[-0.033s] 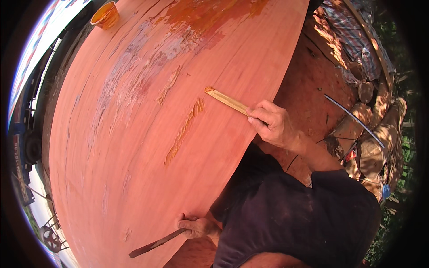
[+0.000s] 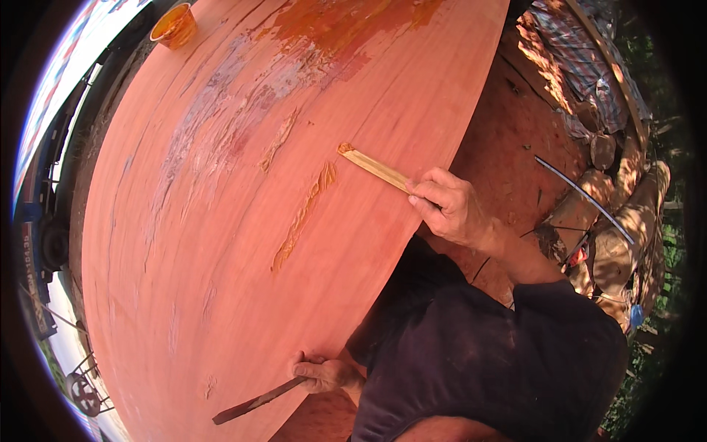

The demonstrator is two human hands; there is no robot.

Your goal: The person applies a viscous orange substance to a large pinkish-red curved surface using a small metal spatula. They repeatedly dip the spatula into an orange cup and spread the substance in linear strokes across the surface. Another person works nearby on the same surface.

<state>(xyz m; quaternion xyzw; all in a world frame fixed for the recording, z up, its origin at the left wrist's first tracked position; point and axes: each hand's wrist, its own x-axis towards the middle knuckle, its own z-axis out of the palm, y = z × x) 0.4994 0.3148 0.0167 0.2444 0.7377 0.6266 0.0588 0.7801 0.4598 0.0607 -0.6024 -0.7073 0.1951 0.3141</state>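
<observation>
A large reddish wooden slab (image 2: 221,295) with a curved outline fills the left and middle. My right hand (image 2: 451,208) pinches a pale flat wooden stick (image 2: 377,171) over it; orange paste coats the stick's far tip. Just left of that tip, a ridged streak of orange-brown paste (image 2: 303,217) lies along the grain. At the slab's near edge, my left hand (image 2: 322,373) is closed on a dark, narrow flat strip (image 2: 254,404), which points left over the wood. Whether either tool touches the surface, I cannot tell.
A cup of orange paste (image 2: 174,27) stands at the slab's far left. Glossy orange and whitish smears (image 2: 331,33) cover its far part. Cut logs (image 2: 626,243), a thin pale rod (image 2: 585,197) and striped sheeting (image 2: 571,66) lie right, on reddish ground. A wheeled vehicle (image 2: 53,243) is at left.
</observation>
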